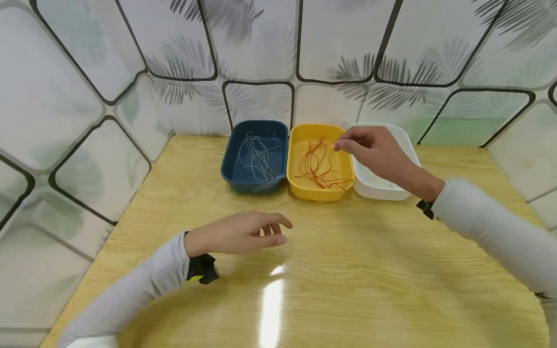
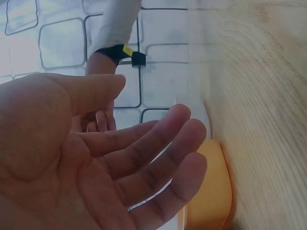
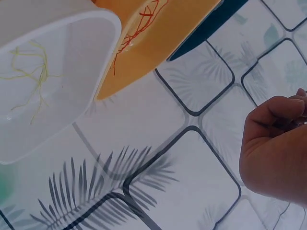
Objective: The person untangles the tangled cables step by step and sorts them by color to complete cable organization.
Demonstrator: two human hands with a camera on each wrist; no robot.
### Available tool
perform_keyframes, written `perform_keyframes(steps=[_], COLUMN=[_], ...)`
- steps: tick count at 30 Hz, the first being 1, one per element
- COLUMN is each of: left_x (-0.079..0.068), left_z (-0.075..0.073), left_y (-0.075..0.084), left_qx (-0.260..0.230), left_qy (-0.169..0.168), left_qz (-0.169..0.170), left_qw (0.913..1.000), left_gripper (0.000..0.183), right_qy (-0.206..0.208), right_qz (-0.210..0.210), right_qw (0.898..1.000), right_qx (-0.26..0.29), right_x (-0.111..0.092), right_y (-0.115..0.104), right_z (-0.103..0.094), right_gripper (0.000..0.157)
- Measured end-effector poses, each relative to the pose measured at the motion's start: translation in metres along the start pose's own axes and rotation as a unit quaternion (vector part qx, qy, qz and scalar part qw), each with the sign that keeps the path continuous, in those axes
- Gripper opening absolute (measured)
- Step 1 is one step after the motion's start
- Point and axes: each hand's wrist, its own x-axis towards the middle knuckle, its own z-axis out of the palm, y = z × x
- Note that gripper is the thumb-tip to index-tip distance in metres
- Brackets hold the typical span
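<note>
My right hand (image 1: 376, 150) is over the right side of the yellow bin (image 1: 322, 194), thumb and fingertips pinched together. A thin red thread (image 1: 330, 157) trails down from those fingertips toward a loose tangle of red threads (image 1: 315, 166) in the bin. In the right wrist view, the same hand (image 3: 278, 148) is curled at the right edge, its fingertips mostly out of frame. Palm sideways, my left hand (image 1: 239, 233) hovers in front of the bins with relaxed fingers. The left wrist view shows its palm and fingers (image 2: 163, 158) holding nothing.
Left of the yellow bin stands a dark blue bin (image 1: 254, 187) with pale threads (image 1: 261, 159). On the right is a white bin (image 1: 383, 194) containing yellow threads (image 3: 41, 74). All three stand at the back of the wooden table (image 1: 348, 270), against a patterned wall covering (image 1: 261, 43).
</note>
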Motion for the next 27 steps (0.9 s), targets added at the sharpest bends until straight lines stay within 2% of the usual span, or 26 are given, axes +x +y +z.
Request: perform_keyframes(steps=[3, 6, 11, 16, 18, 21, 24, 27], left_x=[-0.004, -0.007, -0.006, -0.010, -0.014, -0.015, -0.016, -0.017], left_z=[-0.004, -0.005, -0.002, -0.003, -0.006, -0.007, -0.008, -0.007], left_y=[0.000, 0.001, 0.004, 0.010, 0.011, 0.014, 0.014, 0.014], left_qx=[0.006, 0.016, 0.035, 0.044, 0.045, 0.044, 0.045, 0.045], left_qy=[-0.010, -0.032, -0.057, -0.053, -0.049, -0.050, -0.051, -0.050], left_qz=[0.017, 0.044, 0.085, 0.097, 0.095, 0.095, 0.094, 0.097], left_qw=[0.9998, 0.9984, 0.9941, 0.9929, 0.9933, 0.9932, 0.9932, 0.9930], left_gripper=[0.042, 0.041, 0.039, 0.039, 0.038, 0.038, 0.037, 0.037], right_qy=[0.009, 0.028, 0.037, 0.018, 0.012, -0.001, -0.021, -0.052], right_qz=[0.004, -0.005, 0.015, 0.022, 0.002, -0.037, -0.084, -0.105], right_qw=[1.000, 0.998, 0.984, 0.971, 0.966, 0.958, 0.944, 0.934], right_qx=[-0.005, -0.058, -0.172, -0.237, -0.256, -0.283, -0.318, -0.338], right_x=[0.022, 0.041, 0.071, 0.096, 0.103, 0.104, 0.103, 0.099], right_y=[0.011, 0.022, 0.035, 0.040, 0.042, 0.047, 0.048, 0.044], right_z=[0.009, 0.023, 0.050, 0.072, 0.079, 0.088, 0.099, 0.109], right_gripper=[0.026, 0.029, 0.038, 0.036, 0.033, 0.029, 0.027, 0.027])
